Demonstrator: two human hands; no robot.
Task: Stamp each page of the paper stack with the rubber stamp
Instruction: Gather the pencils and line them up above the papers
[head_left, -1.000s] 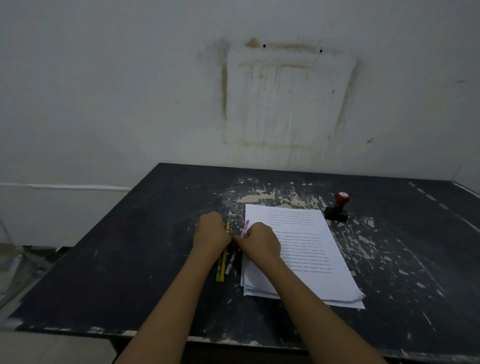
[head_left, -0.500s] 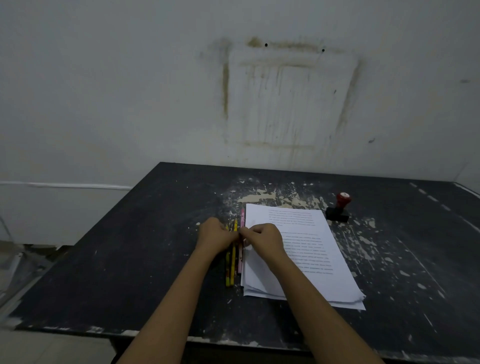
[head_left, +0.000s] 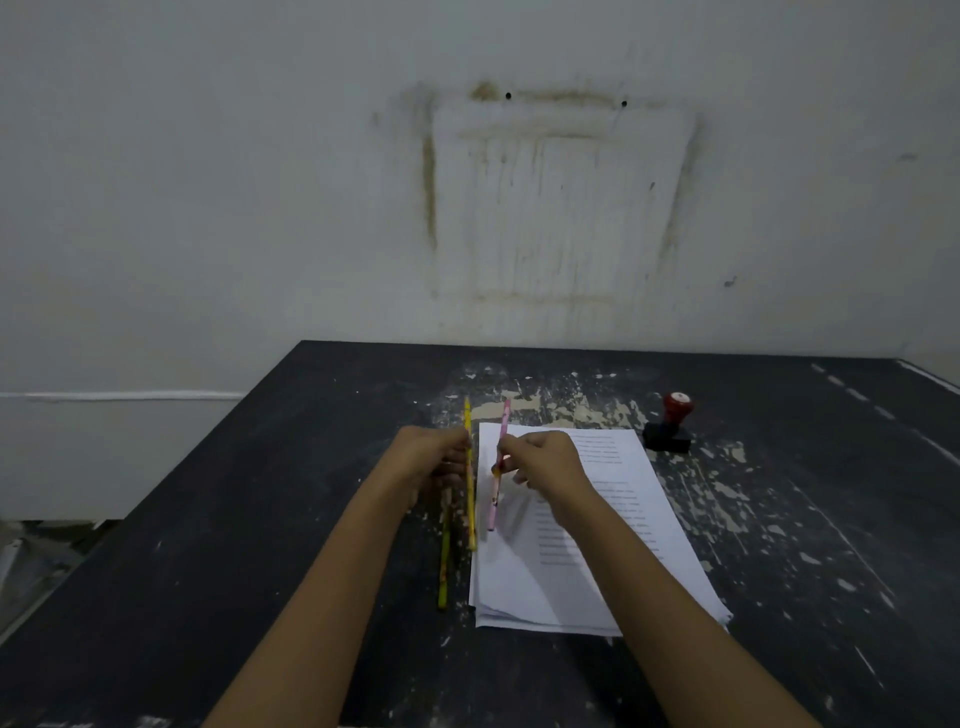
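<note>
A stack of white printed paper (head_left: 613, 561) lies on the black table (head_left: 260, 519). The rubber stamp (head_left: 670, 423), with a red knob and a black base, stands upright past the stack's far right corner, untouched. My right hand (head_left: 545, 460) pinches a pink pencil (head_left: 497, 467) over the stack's left edge. My left hand (head_left: 431, 457) holds a yellow pencil (head_left: 470, 483) just left of the paper. A green pencil (head_left: 444, 561) runs down from under my left hand; whether that hand grips it too I cannot tell.
The table top is scuffed, with pale chipped patches behind and to the right of the paper. A stained white wall rises right behind the table's far edge. The table's left edge drops off to the floor.
Both hands were bunched together over the pencils beside the paper. Now they have parted and moved farther away, the right with the pink pencil, the left with the yellow one.
</note>
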